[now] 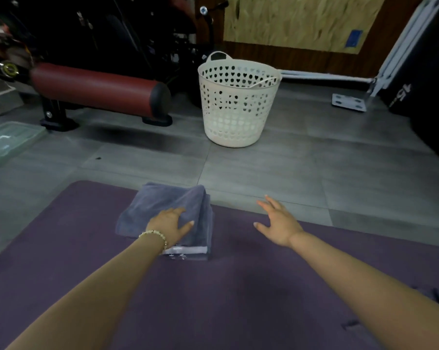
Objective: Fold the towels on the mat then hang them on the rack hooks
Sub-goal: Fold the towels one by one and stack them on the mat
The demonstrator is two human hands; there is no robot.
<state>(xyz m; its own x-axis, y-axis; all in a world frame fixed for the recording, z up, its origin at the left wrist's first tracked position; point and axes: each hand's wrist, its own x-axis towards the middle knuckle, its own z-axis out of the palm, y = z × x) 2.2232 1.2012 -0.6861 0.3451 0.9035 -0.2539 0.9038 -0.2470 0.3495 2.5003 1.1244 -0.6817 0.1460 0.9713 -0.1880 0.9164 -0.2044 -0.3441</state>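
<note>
We log the left hand (171, 223) flat on the folded grey-blue terry towel (163, 202), fingers extended and pressing it, not curled round it; the towel lies at the far edge of the purple foam mat (238, 286). Just right of it, the right hand (279, 223) is over the mat's edge, fingers spread, empty. A white perforated plastic basket (238, 107) stands beyond, well apart.

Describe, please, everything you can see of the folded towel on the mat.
The towel is grey-blue, soft, plush-looking cloth, folded into a thick, roughly square bundle whose layers show along its right edge; a pale hem band shows at its near edge. It lies flat near the far edge of the purple mat. The left hand rests on top of it; the right hand is open beside it, not touching.
</note>
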